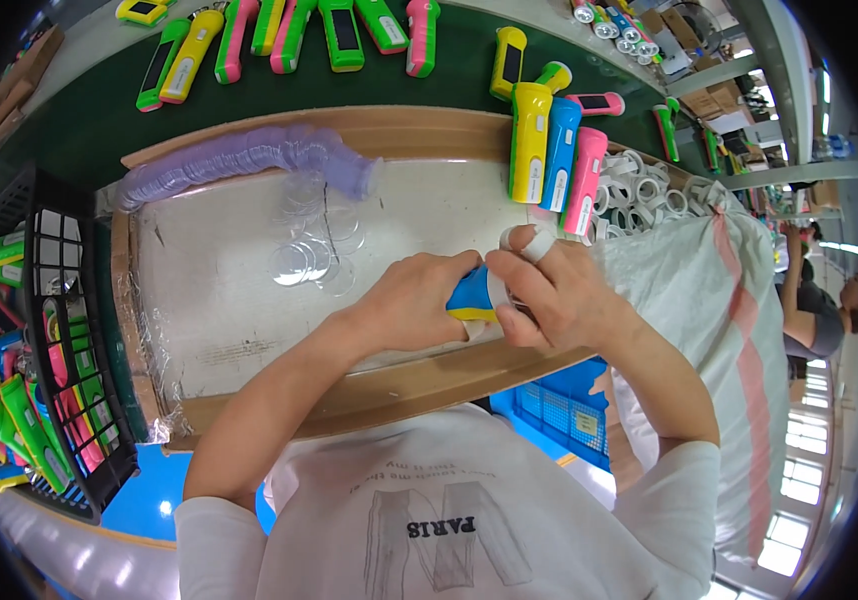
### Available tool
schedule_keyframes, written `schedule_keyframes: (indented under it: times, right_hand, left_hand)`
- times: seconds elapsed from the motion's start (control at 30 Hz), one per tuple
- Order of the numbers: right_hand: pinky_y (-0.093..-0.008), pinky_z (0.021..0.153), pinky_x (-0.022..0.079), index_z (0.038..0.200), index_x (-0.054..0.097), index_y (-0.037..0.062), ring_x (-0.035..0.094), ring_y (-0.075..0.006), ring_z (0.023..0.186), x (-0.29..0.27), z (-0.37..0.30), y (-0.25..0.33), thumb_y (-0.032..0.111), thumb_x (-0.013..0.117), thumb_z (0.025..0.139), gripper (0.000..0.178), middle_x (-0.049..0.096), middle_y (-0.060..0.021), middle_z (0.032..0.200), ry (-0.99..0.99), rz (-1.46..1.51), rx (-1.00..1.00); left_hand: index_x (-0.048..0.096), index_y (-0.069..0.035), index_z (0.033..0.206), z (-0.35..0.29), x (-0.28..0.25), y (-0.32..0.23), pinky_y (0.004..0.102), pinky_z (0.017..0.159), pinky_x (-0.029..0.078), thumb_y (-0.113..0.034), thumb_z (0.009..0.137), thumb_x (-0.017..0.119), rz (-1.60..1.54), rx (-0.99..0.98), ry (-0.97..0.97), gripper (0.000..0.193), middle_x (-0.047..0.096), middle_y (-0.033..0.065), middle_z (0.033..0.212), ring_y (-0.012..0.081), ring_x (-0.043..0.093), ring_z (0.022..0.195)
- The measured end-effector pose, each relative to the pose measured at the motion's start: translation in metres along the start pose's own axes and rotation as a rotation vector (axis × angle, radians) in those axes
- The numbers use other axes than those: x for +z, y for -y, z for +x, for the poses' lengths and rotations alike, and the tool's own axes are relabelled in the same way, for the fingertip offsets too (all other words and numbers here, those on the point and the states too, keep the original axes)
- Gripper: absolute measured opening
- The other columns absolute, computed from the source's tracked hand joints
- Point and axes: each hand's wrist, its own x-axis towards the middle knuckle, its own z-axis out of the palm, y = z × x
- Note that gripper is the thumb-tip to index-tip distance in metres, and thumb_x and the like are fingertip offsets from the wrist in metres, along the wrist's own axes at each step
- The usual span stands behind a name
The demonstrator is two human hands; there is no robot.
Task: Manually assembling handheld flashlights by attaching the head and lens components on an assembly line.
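Observation:
My left hand (404,300) is closed around the body of a blue and yellow flashlight (469,292), held above the near side of a shallow cardboard tray. At the flashlight's right end, the curled fingers of my right hand (564,295) press on its head, where a white rim (496,290) shows. A white band (535,243) is around a finger of the right hand; whether it is tape or a ring I cannot tell. Loose clear discs (309,255) lie in the tray, nearest my left hand. Behind them runs a long stack of purple-filmed discs (249,160).
The tray's cardboard edge (429,122) borders the work area. Yellow, blue and pink flashlights (557,155) stand at its right corner, beside white rings (639,195) in a white sack (699,300). More flashlights (344,35) line the green bench; a black basket (79,350) holds others.

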Motion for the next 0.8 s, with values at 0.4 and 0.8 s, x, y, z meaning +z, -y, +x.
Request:
schedule_keyframes:
  times: [0.4, 0.8]
  right_hand:
    - [-0.0264, 0.062, 0.047, 0.114, 0.055, 0.0048, 0.055, -0.0146, 0.086, 0.023, 0.037, -0.025, 0.027, 0.046, 0.098, 0.028, 0.055, -0.0055, 0.093, -0.054, 0.818, 0.971]
    - [-0.0493, 0.078, 0.044, 0.088, 0.053, -0.0026, 0.055, -0.0463, 0.088, 0.081, 0.016, -0.055, 0.022, 0.036, 0.095, 0.031, 0.059, -0.0266, 0.09, -0.285, 0.497, 0.881]
  left_hand:
    - [0.054, -0.002, 0.092, 0.021, -0.033, -0.026, 0.0451, 0.064, 0.053, -0.014, 0.067, 0.078, 0.819, -0.148, -0.16, 0.037, 0.067, 0.0221, 0.078, 0.0392, 0.067, 0.07]
    - [0.052, 0.0, 0.095, 0.042, -0.017, -0.015, 0.0458, 0.063, 0.055, -0.01, 0.07, 0.071, 0.839, -0.197, -0.022, 0.033, 0.067, 0.0233, 0.076, 0.0397, 0.068, 0.07]
